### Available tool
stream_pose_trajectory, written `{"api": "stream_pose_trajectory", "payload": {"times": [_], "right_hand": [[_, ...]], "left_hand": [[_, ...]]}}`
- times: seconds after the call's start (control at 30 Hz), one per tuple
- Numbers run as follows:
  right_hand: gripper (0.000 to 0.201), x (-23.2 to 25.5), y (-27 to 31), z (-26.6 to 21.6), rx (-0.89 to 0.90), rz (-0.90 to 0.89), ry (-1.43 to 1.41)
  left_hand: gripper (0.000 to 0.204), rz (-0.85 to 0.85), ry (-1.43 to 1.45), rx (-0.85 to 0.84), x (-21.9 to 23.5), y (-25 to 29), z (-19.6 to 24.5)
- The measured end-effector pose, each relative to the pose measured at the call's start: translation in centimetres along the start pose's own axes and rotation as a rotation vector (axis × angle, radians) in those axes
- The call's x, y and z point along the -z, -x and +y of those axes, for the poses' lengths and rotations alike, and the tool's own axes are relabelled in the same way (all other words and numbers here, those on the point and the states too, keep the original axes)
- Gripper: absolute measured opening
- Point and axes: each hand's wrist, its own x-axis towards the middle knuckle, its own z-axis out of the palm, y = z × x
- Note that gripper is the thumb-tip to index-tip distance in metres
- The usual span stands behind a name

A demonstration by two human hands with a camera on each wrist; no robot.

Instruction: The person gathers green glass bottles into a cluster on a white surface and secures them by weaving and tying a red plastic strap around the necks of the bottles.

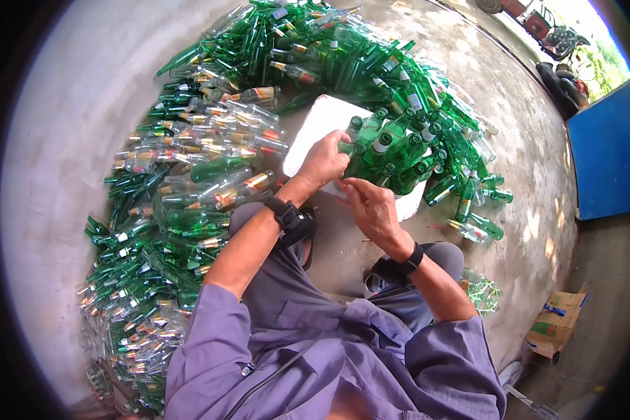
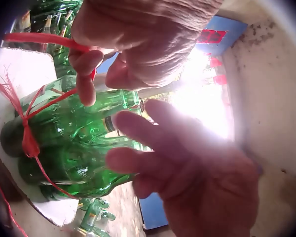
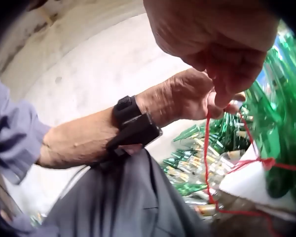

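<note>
A bundle of green glass bottles (image 1: 395,150) stands upright on a white board (image 1: 306,136) before the person. Red string (image 2: 29,140) runs round the bundle and is knotted at its side, with a frayed end. My left hand (image 1: 325,162) is beside the near left bottles, its curled fingers holding the red string, which loops over them in the left wrist view. Close to it is my right hand (image 1: 374,210); its fingers (image 2: 138,128) are loosely bent, fingertips near the left hand's. A length of string (image 3: 207,158) hangs down from the left fingers.
Heaps of green and clear bottles (image 1: 217,126) curve round the board's left and far sides. Several loose bottles (image 1: 472,227) lie at right. A blue panel (image 1: 612,150) and a cardboard box (image 1: 556,322) stand farther right. The person's knees (image 1: 441,262) flank the work.
</note>
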Motion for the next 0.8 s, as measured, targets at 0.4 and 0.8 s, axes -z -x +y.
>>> {"api": "stream_pose_trajectory", "payload": {"times": [0.4,0.8], "right_hand": [[0.019,-1.7,-4.2,0.1,-0.723,-0.189,-1.055],[0.007,-0.7,-5.6,-1.3,-0.992,-0.258,-1.333]], "left_hand": [[0.033,0.208,0.035,-0.241,0.3,5.6,1.5],[0.023,0.174,0.267,-0.089,0.2,11.2,-0.6]]}}
